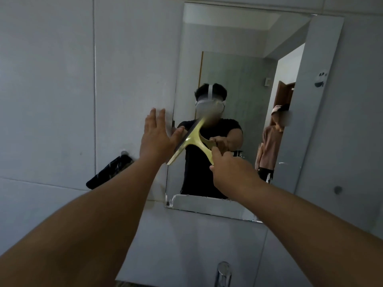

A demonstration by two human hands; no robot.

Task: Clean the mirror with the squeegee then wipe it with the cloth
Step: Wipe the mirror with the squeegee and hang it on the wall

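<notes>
You are in the squeegee step: your right hand (226, 164) has its grip closed around the handle of the pale yellow T-shaped plastic squeegee (193, 140), whose dark rubber blade runs up and to the left of that grip, slanted across the lower left part of the frameless rectangular wall mirror (238, 48). Whether the blade is pressed on the glass or just off it, you cannot tell; its upper end is blurred. Your left hand (156, 137) is spread flat and holds nothing, left of the blade at the mirror's left edge. The dark crumpled cloth (108, 170) hangs on the grey tiled wall (47, 79), well to the left of and below both grips, untouched. Next, it seems, you need to square the blade, seat it firmly and pull even strokes; the cloth comes after.
</notes>
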